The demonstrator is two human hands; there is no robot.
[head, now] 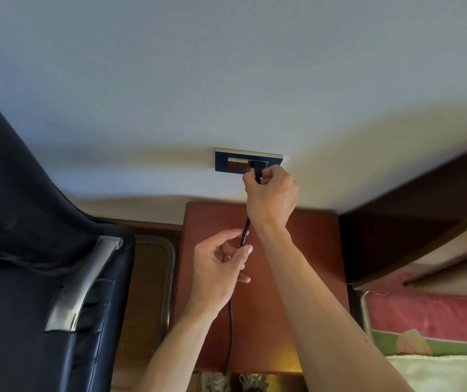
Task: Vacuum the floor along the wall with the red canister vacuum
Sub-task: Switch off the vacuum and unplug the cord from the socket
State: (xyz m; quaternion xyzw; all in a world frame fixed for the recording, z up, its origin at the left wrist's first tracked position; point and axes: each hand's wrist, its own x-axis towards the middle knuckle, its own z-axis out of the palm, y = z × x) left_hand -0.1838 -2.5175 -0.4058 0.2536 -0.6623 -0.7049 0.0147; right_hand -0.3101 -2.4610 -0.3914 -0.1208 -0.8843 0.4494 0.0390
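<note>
**Plug at the socket: a half-seated plug and a snagged cord are the risks**

The right hand [272, 193] grips the black plug [256, 168] with curled fingers at the right end of the dark socket plate [226, 162], in the middle of the frame on the pale wall [226, 80]. Whether the pins are fully home cannot be told. Lower down, the left hand [218, 273] pinches the black cord [230, 321] between thumb and fingers. From there the cord runs down over the reddish-brown bench [311, 278] and out at the bottom edge. The red canister vacuum is not in view; the cord presumably leads to it.

A plug pushed in at a slant would probably sit loose and drop out once the cord goes taut. A sideways pull from the left hand could cause that tilt. Fingers sliding forward onto the pins would be dangerous. The cord might also catch on the bench edge or on the black chair [28, 222] at the left.
</note>
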